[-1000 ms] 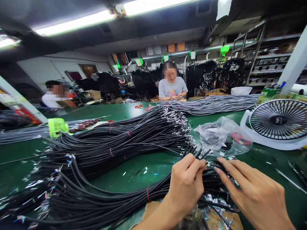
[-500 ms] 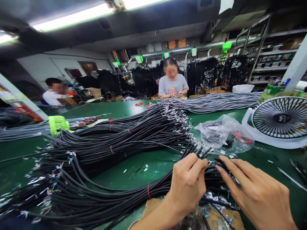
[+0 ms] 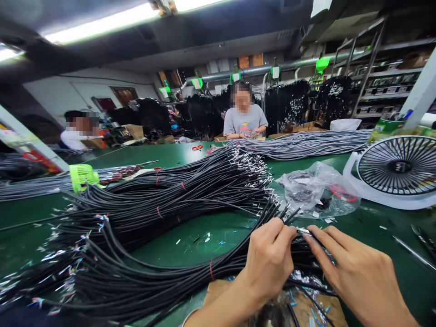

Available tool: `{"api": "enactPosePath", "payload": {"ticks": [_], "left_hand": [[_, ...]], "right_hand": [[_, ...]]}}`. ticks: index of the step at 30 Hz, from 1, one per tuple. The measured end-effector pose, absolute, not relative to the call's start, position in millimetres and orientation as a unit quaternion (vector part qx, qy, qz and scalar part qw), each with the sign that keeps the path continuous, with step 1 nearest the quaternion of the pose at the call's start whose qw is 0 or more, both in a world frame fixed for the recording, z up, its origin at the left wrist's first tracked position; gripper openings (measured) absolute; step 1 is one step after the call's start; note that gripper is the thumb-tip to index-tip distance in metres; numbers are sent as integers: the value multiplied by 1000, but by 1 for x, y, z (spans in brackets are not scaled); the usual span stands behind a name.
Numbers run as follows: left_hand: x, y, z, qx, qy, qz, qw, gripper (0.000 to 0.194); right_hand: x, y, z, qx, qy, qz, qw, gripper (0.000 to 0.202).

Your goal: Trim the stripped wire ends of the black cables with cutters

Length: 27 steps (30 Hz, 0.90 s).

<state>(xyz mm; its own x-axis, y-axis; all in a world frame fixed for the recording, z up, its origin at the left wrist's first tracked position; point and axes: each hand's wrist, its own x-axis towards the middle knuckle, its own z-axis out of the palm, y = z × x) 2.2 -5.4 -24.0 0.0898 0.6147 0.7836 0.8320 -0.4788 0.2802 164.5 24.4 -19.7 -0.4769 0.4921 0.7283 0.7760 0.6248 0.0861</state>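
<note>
My left hand (image 3: 270, 254) is closed in a pinch around a black cable, next to a bundle of black cables (image 3: 170, 278) tied with a red band. From its fingertips a pale, silvery cable end (image 3: 303, 231) sticks out to the right. Thumb and index finger of my right hand (image 3: 356, 265) meet on this end. Whether a small tool or sleeve is also between those fingers is hidden. Below both hands lies a brown cardboard piece (image 3: 335, 311) strewn with foil scraps and blue bits.
A larger black cable pile (image 3: 143, 213) stretches across the green table (image 3: 204, 234). At the right are a clear plastic bag (image 3: 306, 186), a white fan (image 3: 402, 168) and a metal tool (image 3: 413, 253). Across the table sits a person (image 3: 245, 119); another person (image 3: 75, 136) is at the left.
My right hand has shifted slightly left, and its thumb and finger have come together on the pale cable end. My left hand has barely moved.
</note>
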Motion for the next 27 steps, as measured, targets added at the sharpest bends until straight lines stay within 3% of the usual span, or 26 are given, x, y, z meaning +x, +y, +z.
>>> {"api": "enactPosePath", "payload": {"ticks": [4,6,11,15,19,24,27], "left_hand": [[4,-5,-23,-743,-479,-462,65,17],[5,-6,-18,-728,-480,-489,16,14],[2,-8,-5,-688,-500,-518,-91,11],[1,-6,-1,-697,-495,-499,-140,15],[0,-5,-3,-678,-496,-487,-239,19],[5,-2,-9,-594,-474,-471,-448,22],[11,1,-14,-516,-474,-498,-511,22]], "right_hand": [[171,38,-20,-435,-830,-155,312,28],[174,44,-15,-455,-817,-94,340,22],[176,43,1,-330,-839,123,414,24],[170,37,0,-241,-839,160,460,22],[166,40,-4,-257,-798,216,500,7],[158,41,-14,-324,-750,269,511,20],[151,36,-21,-353,-734,250,523,20]]}}
